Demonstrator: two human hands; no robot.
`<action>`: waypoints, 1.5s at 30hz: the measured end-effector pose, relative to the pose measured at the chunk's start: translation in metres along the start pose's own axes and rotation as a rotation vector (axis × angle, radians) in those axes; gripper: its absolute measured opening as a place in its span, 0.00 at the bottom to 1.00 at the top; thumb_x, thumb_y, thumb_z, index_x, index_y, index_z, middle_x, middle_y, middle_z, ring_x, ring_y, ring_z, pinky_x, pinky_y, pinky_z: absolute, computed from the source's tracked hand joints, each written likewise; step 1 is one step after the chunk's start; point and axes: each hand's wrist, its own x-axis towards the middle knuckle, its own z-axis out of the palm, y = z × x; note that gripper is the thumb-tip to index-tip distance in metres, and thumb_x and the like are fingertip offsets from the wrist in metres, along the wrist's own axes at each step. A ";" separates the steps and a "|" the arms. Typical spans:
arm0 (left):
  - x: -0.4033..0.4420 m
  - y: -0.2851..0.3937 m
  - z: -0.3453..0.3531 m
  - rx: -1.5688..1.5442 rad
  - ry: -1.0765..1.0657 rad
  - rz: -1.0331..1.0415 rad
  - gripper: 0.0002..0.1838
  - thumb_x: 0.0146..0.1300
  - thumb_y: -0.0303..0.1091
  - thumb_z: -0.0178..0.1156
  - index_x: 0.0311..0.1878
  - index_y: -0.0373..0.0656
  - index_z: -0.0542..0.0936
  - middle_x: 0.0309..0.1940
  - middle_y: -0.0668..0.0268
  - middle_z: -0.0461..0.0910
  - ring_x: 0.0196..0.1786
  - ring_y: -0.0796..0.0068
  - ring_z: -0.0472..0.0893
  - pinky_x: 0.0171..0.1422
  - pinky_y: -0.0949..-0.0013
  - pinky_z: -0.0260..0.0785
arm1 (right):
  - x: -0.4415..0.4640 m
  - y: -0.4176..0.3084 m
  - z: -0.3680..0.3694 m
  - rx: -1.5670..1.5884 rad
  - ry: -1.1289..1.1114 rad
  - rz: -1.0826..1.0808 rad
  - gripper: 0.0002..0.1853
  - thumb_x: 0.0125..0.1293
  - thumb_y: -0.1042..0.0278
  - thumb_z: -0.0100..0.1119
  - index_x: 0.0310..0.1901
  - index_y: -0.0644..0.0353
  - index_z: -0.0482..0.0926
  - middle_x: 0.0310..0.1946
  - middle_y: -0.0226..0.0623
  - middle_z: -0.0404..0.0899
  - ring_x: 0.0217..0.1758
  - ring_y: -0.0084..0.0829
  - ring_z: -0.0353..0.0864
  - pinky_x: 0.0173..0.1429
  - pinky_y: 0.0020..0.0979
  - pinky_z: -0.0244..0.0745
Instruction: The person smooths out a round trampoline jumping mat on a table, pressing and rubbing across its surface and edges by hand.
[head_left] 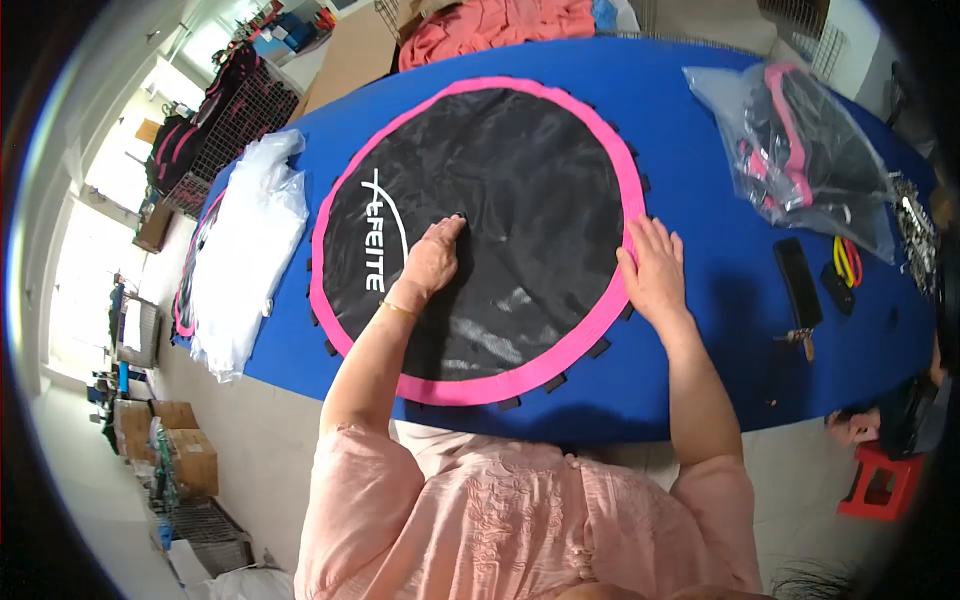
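Note:
A round black trampoline mat (520, 200) with a pink border and black loops along its edge lies flat before me. White lettering runs down its left side. My left hand (432, 257) rests on the black fabric just right of the lettering, its fingers drawn together. A tiny dark thing shows at those fingertips, too small to name. On the pink border at the right, my right hand (656, 270) lies flat with its fingers stretched out, holding nothing.
Blue cloth (715, 350) covers the table. Clear plastic bags (250, 250) lie at the left. A bagged black-and-pink item (810, 150) is at the right, near a phone (797, 283), keys (803, 341) and yellow-handled snips (848, 262). A red stool (880, 485) stands below.

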 end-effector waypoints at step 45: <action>0.090 -0.067 0.041 0.308 -0.114 -0.061 0.31 0.83 0.47 0.44 0.79 0.36 0.67 0.80 0.50 0.66 0.83 0.51 0.64 0.87 0.48 0.52 | -0.006 -0.008 -0.007 0.055 0.015 0.019 0.31 0.75 0.54 0.59 0.73 0.62 0.73 0.78 0.48 0.69 0.83 0.50 0.61 0.85 0.57 0.50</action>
